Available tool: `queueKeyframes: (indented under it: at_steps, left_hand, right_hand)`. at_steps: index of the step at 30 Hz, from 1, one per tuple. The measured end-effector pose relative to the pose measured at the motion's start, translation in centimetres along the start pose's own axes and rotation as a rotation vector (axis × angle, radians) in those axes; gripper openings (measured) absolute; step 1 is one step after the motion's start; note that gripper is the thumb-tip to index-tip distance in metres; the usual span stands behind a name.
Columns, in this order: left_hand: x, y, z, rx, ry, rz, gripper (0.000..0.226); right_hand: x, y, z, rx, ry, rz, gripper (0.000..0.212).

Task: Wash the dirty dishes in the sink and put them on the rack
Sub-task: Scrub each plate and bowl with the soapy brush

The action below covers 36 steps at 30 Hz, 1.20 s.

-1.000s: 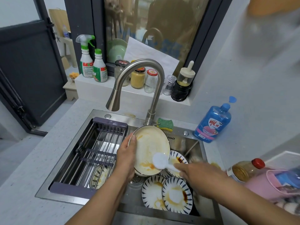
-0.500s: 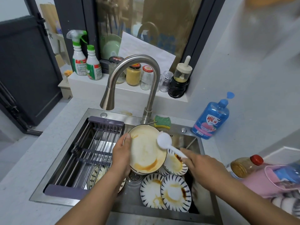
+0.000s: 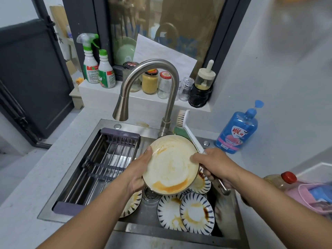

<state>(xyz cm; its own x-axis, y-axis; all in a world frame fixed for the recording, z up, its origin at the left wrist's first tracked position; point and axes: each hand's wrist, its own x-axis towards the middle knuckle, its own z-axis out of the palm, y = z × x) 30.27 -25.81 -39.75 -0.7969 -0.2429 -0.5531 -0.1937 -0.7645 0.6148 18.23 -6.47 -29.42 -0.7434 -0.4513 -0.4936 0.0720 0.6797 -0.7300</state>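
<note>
My left hand (image 3: pixel 139 170) grips the left rim of a cream plate (image 3: pixel 170 166), smeared with orange sauce and held tilted above the sink (image 3: pixel 100 133). My right hand (image 3: pixel 214 164) holds the handle of a white dish brush (image 3: pixel 187 131), with fingertips against the plate's right rim. The brush's bristles point up and back beside the tap (image 3: pixel 150 69), off the plate. Several dirty blue-striped plates (image 3: pixel 196 213) lie in the basin below. A metal drying rack (image 3: pixel 107 159) spans the sink's left half and carries no dishes.
A blue detergent bottle (image 3: pixel 237 131) stands right of the sink. A green sponge (image 3: pixel 179 132) lies behind the plate. Spray bottles (image 3: pixel 90 69) and jars (image 3: pixel 150 81) line the window ledge. A red-capped bottle (image 3: pixel 280 180) and a pink container (image 3: pixel 312 196) sit at the right.
The brush head left the plate's face and swung up behind it toward the tap. My right hand moved in to the plate's right rim. My left hand kept its grip.
</note>
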Motion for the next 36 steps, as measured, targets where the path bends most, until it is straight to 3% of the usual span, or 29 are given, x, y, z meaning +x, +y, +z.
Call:
queueKeyframes:
  at_steps: [3, 6, 8, 11, 13, 15, 17, 20, 23, 26, 29, 32, 36]
  left_hand:
    - [-1.0, 0.2, 0.1, 0.154, 0.026, 0.026, 0.057]
    - [-2.7, 0.4, 0.8, 0.585, 0.132, 0.263, 0.063]
    - [-4.2, 0.8, 1.2, 0.862, 0.042, 0.462, 0.073]
    - [-6.0, 0.2, 2.2, 1.401, -0.201, 0.596, 0.090]
    - [-5.6, -1.3, 3.0, 1.690, -0.262, 0.855, 0.082]
    - [-5.0, -2.3, 3.7, 1.675, -0.212, 0.986, 0.070]
    - [-4.2, -2.6, 4.3, 1.619, -0.137, 0.994, 0.067]
    - [-3.7, -2.1, 4.3, 1.359, -0.027, 0.715, 0.057]
    - [-3.1, -0.8, 3.3, 0.969, 0.044, 0.403, 0.061]
    - [-2.6, 0.5, 2.1, 0.843, 0.057, 0.350, 0.058]
    - [-2.4, 1.0, 2.0, 0.774, 0.053, 0.340, 0.049]
    - [-2.3, 0.8, 2.4, 0.769, 0.036, 0.380, 0.047]
    - [-3.3, 0.5, 2.3, 0.715, 0.016, 0.382, 0.045]
  right_hand:
    - [0.7, 0.7, 0.7, 0.167, -0.014, 0.111, 0.007]
    - [1.4, 1.4, 1.1, 0.312, 0.000, 0.202, 0.009]
    - [1.7, 1.7, 1.0, 0.381, 0.003, 0.253, 0.009]
    - [2.2, 1.5, 0.5, 0.413, 0.009, 0.290, 0.004]
    - [2.3, 1.1, 0.5, 0.428, 0.005, 0.290, 0.004]
    - [2.1, 0.6, 0.7, 0.402, -0.019, 0.281, 0.005]
    - [1.7, 0.2, 0.7, 0.322, -0.046, 0.255, 0.010]
    - [0.8, -0.5, -0.2, 0.117, -0.073, 0.139, 0.032]
    - [-0.8, -1.1, -2.1, -0.134, -0.060, -0.111, 0.034]
    - [-2.9, -1.7, -4.3, -0.521, -0.019, -0.449, 0.037]
    - [-5.2, -2.7, -5.0, -1.016, -0.035, -0.601, 0.047]
    - [-6.1, -2.6, -4.1, -1.248, -0.017, -0.683, 0.047]
    - [-4.5, -2.7, -5.9, -1.183, 0.026, -0.557, 0.048]
